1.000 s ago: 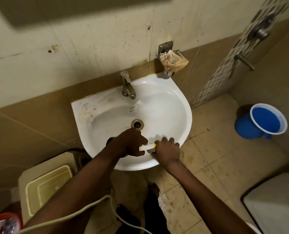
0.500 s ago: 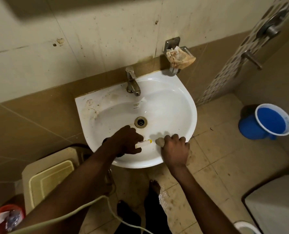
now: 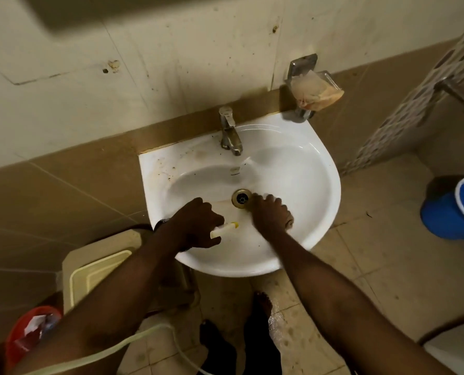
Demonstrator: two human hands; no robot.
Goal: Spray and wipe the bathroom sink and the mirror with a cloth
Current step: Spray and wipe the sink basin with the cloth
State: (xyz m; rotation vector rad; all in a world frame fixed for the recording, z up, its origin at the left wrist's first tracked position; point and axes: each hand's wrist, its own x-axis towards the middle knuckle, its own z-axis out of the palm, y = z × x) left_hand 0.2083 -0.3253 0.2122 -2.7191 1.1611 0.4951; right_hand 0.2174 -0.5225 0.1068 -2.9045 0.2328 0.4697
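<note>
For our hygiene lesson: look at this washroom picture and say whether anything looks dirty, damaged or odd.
Yes. The sink carries brown stains and dark specks on its back left ledge, near the tap. The wall tiles above are speckled with grime, and one has a chipped spot. The floor by the person's feet is wet.

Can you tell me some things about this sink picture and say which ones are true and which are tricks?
1. The right hand is inside the sink, next to the drain. True.
2. The left hand holds nothing. False: it grips a white spray nozzle with a yellow tip.
3. The bucket on the floor is green. False: it is blue.
4. The tap stands at the back of the sink. True.
5. The person wears shoes. False: a bare foot shows.
</note>
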